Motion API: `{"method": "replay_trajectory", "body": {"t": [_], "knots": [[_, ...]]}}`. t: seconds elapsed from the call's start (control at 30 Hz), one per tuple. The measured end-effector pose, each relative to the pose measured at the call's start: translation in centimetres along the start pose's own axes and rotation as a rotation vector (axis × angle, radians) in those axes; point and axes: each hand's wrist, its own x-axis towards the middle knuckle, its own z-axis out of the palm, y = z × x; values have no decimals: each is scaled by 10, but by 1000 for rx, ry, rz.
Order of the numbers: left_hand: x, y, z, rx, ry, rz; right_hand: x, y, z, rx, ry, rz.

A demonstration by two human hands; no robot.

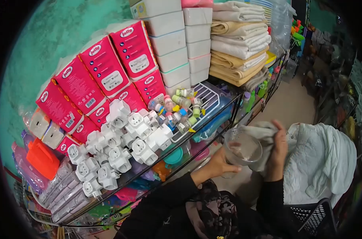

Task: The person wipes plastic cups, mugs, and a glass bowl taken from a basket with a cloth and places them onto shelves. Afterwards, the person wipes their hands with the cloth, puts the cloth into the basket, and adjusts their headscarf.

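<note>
Plastic cup (pixel 244 148) | left hand (pixel 217 164): grip clamped on it | right hand (pixel 279 145): grip closed on pale cloth (pixel 264 133)

Black clothes (pixel 149 217) and a patterned scarf (pixel 213 211)

The left sleeve (pixel 169 197) and right sleeve (pixel 269 199) are long and black; the left hand (pixel 215 166) and right hand (pixel 280 145) are bare. The scarf's dark cloth carries a blotchy print in dusty pink and grey, with a tiny yellow spot (pixel 220 237) low down.

Left hand (pixel 214 165) holds clear plastic container (pixel 243 148) — right hand (pixel 280 146) beside it, at the pale cloth (pixel 265 134) — with white plug adapters (pixel 119 158) heaped to the left.
</note>
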Motion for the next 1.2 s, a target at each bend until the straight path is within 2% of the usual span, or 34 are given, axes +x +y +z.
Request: {"method": "replay_trajectory", "body": {"t": [0.07,0.13,0.2,0.27,0.33,0.43,0.53,0.6,0.7,0.8,0.93,1.07,1.2], "knots": [[2,-11,7,-20,-52,-19,-12,20,10,94,-77,96],[3,-12,15,-229,11,-144,-28,29,21,597,10,506],[-1,-21,19,-331,64,-226,-36,38,19,536,65,611],[-5,-41,21,-223,168,-204,-43,47,16,391,165,762],[-8,-52,18,-164,220,-204,-53,60,4,355,112,779],[-15,-63,12,-306,146,-292,-66,87,-10,282,3,791],[-22,-45,9,-270,98,-305,-74,109,-11,56,-212,708],[-30,-41,4,-257,76,-304,-79,133,-10,58,-262,686],[-54,-53,-4,-326,138,-409,-84,147,-9,52,-380,634],[-87,-65,-14,-292,186,-405,-76,140,-2,86,-651,919],[-139,-68,-21,-248,256,-384,-84,178,12,-106,-522,764],[-181,-54,-22,-253,349,-350,-84,182,54,-161,-440,830],[-230,-60,-21,-225,443,-340,-98,218,87,-259,-547,716]]}}
